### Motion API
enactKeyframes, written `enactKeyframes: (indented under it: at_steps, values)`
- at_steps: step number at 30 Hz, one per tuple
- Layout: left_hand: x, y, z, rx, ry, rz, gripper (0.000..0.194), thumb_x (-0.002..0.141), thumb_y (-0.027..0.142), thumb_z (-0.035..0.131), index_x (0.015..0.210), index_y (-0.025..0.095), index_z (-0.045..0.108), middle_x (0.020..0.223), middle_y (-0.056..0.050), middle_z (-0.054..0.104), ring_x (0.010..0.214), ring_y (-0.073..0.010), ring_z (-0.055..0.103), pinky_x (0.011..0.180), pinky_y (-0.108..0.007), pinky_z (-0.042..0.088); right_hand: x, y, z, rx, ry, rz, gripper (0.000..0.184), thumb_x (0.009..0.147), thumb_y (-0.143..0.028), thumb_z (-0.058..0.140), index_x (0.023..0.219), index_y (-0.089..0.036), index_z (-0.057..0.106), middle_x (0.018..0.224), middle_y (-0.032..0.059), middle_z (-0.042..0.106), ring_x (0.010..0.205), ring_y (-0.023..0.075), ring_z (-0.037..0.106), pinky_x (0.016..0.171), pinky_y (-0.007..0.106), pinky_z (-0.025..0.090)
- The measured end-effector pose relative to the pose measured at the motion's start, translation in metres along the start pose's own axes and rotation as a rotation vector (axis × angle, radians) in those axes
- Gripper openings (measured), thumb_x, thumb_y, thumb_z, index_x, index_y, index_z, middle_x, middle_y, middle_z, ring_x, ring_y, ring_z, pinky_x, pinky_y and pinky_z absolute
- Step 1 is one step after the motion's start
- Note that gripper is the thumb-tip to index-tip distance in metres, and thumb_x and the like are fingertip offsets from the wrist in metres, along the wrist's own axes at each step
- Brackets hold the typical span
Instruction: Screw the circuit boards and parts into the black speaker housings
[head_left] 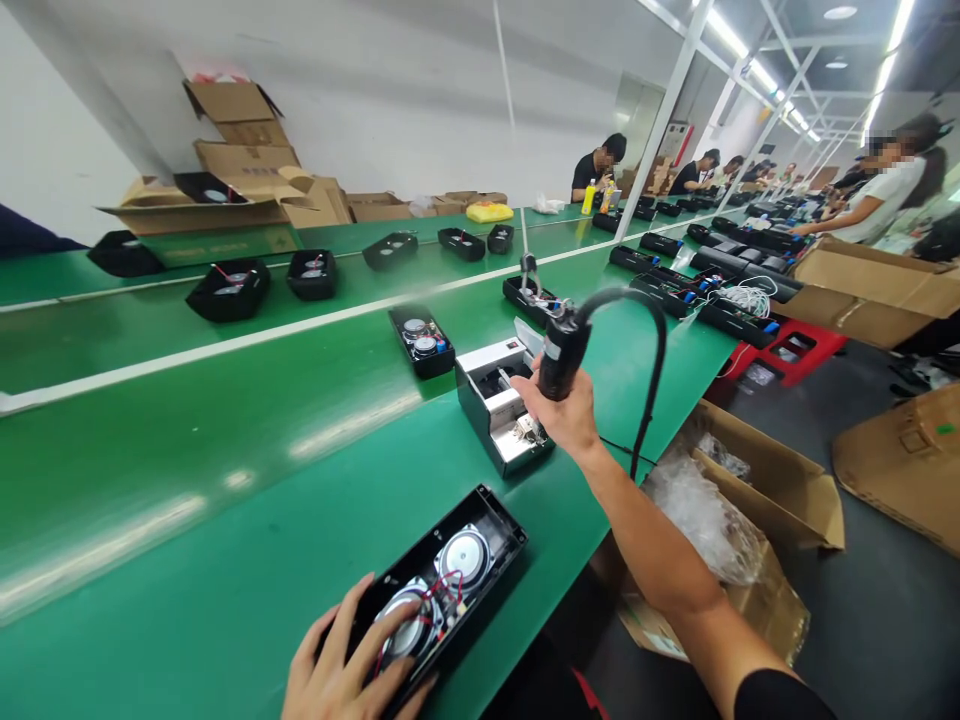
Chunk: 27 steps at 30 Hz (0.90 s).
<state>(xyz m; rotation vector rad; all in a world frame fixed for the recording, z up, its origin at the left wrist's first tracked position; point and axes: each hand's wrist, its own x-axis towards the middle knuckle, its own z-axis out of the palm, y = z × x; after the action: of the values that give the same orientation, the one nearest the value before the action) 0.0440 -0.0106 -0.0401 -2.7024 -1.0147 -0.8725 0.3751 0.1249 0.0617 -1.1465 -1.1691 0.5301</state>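
My right hand (571, 418) is wrapped round a black electric screwdriver (562, 350), whose dark cord loops up and down to the right. Its lower end is hidden behind my hand, over an open-topped white and black box that looks like a screw feeder (491, 455). Nearer to me on the bench, a long black speaker case (499, 515) lies open side up, with two round speakers (463, 556) and red and black wires inside. My left hand (345, 665) rests over its near end, fingers spread across the rim and the nearer speaker.
Another open speaker case (421, 342) lies beyond the feeder, with several more along the green bench (225, 520). Cardboard boxes (772, 480) and plastic bags stand on the floor at right. Co-workers (600, 165) sit along the far line; one person (885, 200) stands at right.
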Motion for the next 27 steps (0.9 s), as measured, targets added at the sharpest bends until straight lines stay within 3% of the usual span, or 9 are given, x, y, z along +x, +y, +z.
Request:
enactKeyframes:
  at_steps: [3, 6, 8, 11, 15, 20, 27]
  values:
    - [-0.004, 0.009, 0.004, -0.061, 0.06, -0.14, 0.03, 0.103, 0.038, 0.059, 0.077, 0.029, 0.072, 0.118, -0.001, 0.082, 0.145, -0.0351, 0.055, 0.113, -0.052, 0.041, -0.015, 0.003, -0.007, -0.01, -0.178, 0.081, 0.038, 0.075, -0.046, 0.095, 0.089, -0.024, 0.067, 0.069, -0.0038, 0.065, 0.058, 0.0163, 0.059, 0.054, 0.032, 0.051]
    - [-0.009, 0.016, 0.006, -0.103, -0.012, -0.187, 0.018, 0.098, 0.034, 0.069, 0.081, 0.029, 0.074, 0.124, 0.0, 0.082, 0.15, -0.0364, 0.052, 0.119, -0.056, 0.039, -0.04, -0.01, -0.021, 0.106, -0.268, 0.162, 0.042, 0.078, -0.044, 0.095, 0.104, -0.024, 0.069, 0.064, -0.0069, 0.062, 0.049, 0.0131, 0.052, 0.048, 0.03, 0.047]
    - [-0.011, 0.019, 0.005, -0.131, -0.054, -0.215, 0.014, 0.093, 0.036, 0.077, 0.082, 0.029, 0.074, 0.126, 0.0, 0.081, 0.152, -0.0381, 0.05, 0.121, -0.058, 0.038, -0.058, -0.026, -0.029, 0.256, -0.272, 0.136, 0.044, 0.085, -0.04, 0.091, 0.119, -0.026, 0.066, 0.063, -0.0096, 0.059, 0.045, 0.0117, 0.048, 0.045, 0.028, 0.044]
    - [-0.011, 0.022, 0.003, -0.149, -0.048, -0.255, 0.015, 0.088, 0.038, 0.084, 0.082, 0.028, 0.074, 0.125, -0.001, 0.081, 0.153, -0.0406, 0.049, 0.123, -0.06, 0.035, -0.083, -0.052, -0.034, 0.462, -0.255, -0.005, 0.029, 0.098, -0.033, 0.08, 0.12, -0.032, 0.062, 0.063, -0.0107, 0.056, 0.046, 0.0113, 0.048, 0.046, 0.026, 0.042]
    - [-0.008, 0.025, 0.002, -0.149, -0.043, -0.272, 0.015, 0.084, 0.036, 0.088, 0.083, 0.028, 0.075, 0.125, 0.002, 0.082, 0.151, -0.0416, 0.051, 0.122, -0.06, 0.035, -0.111, -0.072, -0.022, 0.524, -0.337, -0.015, 0.023, 0.104, -0.035, 0.074, 0.119, -0.035, 0.057, 0.063, -0.0113, 0.05, 0.045, 0.0116, 0.043, 0.046, 0.025, 0.039]
    - [-0.006, 0.027, 0.0, -0.147, -0.034, -0.266, 0.017, 0.079, 0.033, 0.091, 0.083, 0.028, 0.075, 0.124, 0.002, 0.082, 0.147, -0.042, 0.054, 0.12, -0.059, 0.036, -0.128, -0.068, -0.001, 0.456, -0.496, 0.071, 0.026, 0.102, -0.037, 0.076, 0.116, -0.033, 0.054, 0.061, -0.0122, 0.046, 0.046, 0.0117, 0.043, 0.049, 0.026, 0.039]
    - [-0.004, 0.026, -0.001, -0.138, -0.04, -0.256, 0.017, 0.079, 0.032, 0.09, 0.083, 0.028, 0.074, 0.125, 0.003, 0.082, 0.147, -0.042, 0.053, 0.12, -0.059, 0.036, -0.128, -0.062, 0.012, 0.492, -0.465, 0.071, 0.026, 0.1, -0.038, 0.077, 0.112, -0.03, 0.054, 0.06, -0.0129, 0.044, 0.044, 0.0107, 0.042, 0.047, 0.025, 0.039]
